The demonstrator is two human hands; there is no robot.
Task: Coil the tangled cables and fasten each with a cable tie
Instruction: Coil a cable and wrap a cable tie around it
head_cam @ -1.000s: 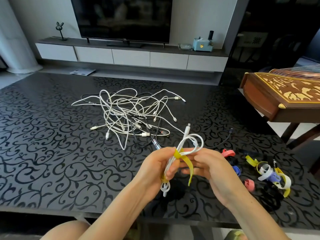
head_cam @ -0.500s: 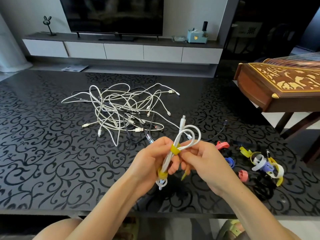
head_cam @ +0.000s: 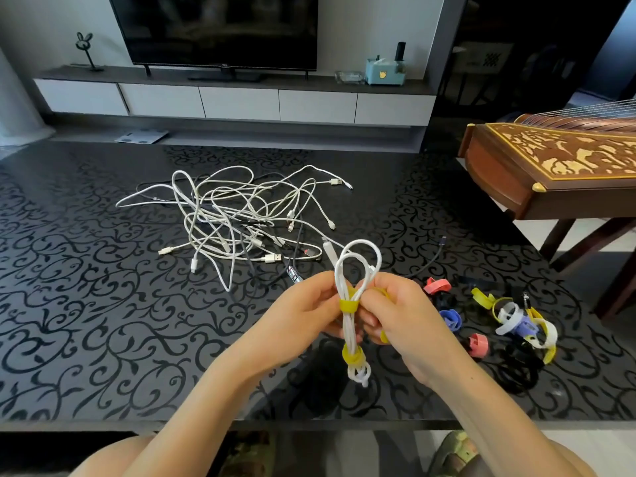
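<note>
A coiled white cable stands upright between my hands above the table's near edge. My left hand grips the coil from the left. My right hand pinches a yellow cable tie wrapped round the coil's middle. A second yellow tie binds the coil lower down. A tangle of white and dark cables lies on the black patterned table beyond my hands. Loose coloured cable ties lie at my right.
A wooden stringed instrument on a stand sits at the right, overhanging the table's far right corner. A TV unit with a television stands behind the table. A dark cable trails toward the ties.
The loose yellow strap that hung from the coil's middle is now wound tight round it. The coil has turned more upright between my hands.
</note>
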